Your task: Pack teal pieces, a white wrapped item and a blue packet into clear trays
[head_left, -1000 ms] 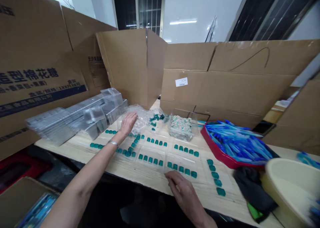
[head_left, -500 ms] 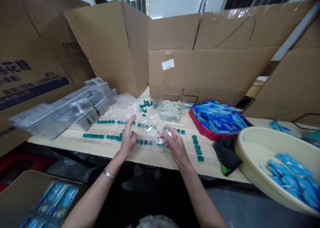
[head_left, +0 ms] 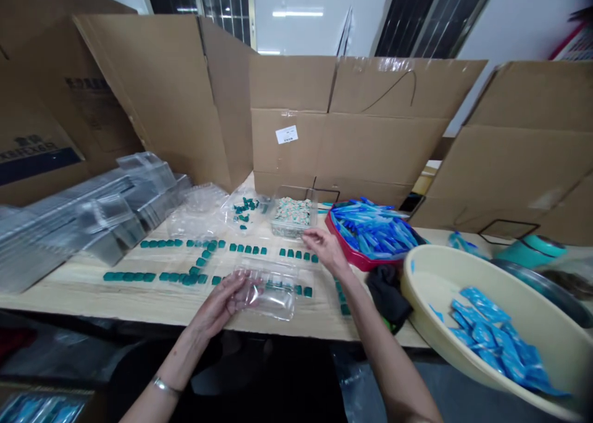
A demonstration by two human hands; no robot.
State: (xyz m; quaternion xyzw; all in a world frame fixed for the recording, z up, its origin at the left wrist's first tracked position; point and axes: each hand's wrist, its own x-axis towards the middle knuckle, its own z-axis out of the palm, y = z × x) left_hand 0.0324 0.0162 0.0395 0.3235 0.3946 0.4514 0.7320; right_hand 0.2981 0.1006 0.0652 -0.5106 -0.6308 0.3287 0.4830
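Note:
My left hand (head_left: 227, 296) grips the left end of a clear plastic tray (head_left: 273, 301), held low over the front of the table. Through the plastic, some green pieces show behind it. My right hand (head_left: 327, 250) is stretched forward with its fingers a little apart, close to the front right corner of a clear box (head_left: 293, 231) filled with small white and green bits (head_left: 293, 210). Nothing is visible in its fingers. Rows of small dark green blocks (head_left: 250, 249) lie along the table, some seemingly in clear trays.
Stacked clear plastic containers (head_left: 111, 216) stand at left. Loose green blocks (head_left: 245, 207) lie on clear plastic at the back. A red tray (head_left: 331, 228) holds blue pen-shaped packs; a cream basin (head_left: 417, 287) holds blue packets. Black cloth (head_left: 388, 294) lies between. Cardboard (head_left: 296, 151) walls the back.
The clear plastic has passed from my right hand to my left, which was open before. My right hand has moved forward towards the clear box. The view has turned right.

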